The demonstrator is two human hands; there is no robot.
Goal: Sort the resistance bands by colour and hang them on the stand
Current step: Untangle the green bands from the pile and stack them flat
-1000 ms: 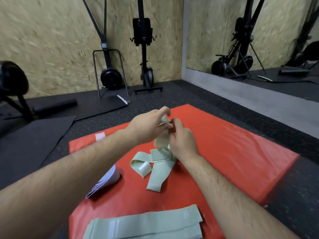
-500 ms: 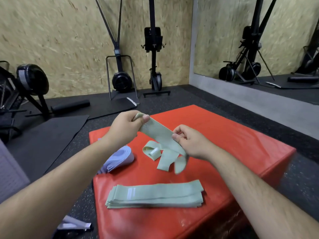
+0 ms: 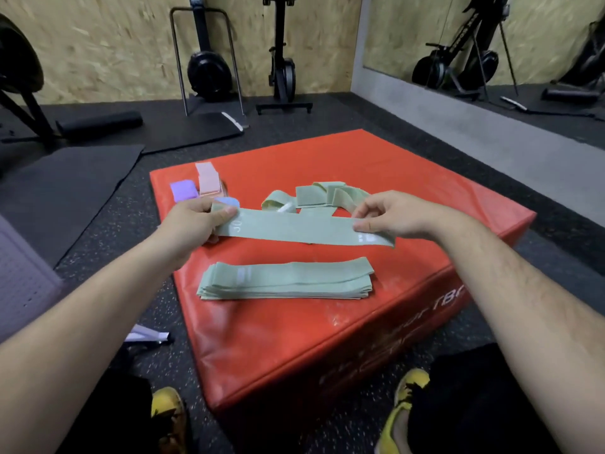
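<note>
I hold a pale green resistance band [image 3: 294, 228] stretched flat between both hands above the red box [image 3: 327, 335]. My left hand [image 3: 193, 222] pinches its left end and my right hand [image 3: 389, 215] pinches near its right end. Below it, on the box, lies a neat stack of green bands [image 3: 288, 283]. Behind the held band sits a tangle of loose green bands [image 3: 314, 195]. Purple bands [image 3: 183, 190], pink bands [image 3: 207, 179] and a light blue one [image 3: 227, 202] lie at the box's far left corner. No stand is in view.
Black mats [image 3: 65, 188] cover the floor to the left, with gym machines [image 3: 209, 60] along the chipboard wall. A mirror [image 3: 491, 44] runs along the right wall. My yellow shoes [image 3: 406, 398] rest in front of the box. A white and purple item [image 3: 147, 335] lies on the floor.
My hands drew the green band out of the tangle and pulled it straight and level. The view tilted down, bringing the stacked bands and my shoes into sight.
</note>
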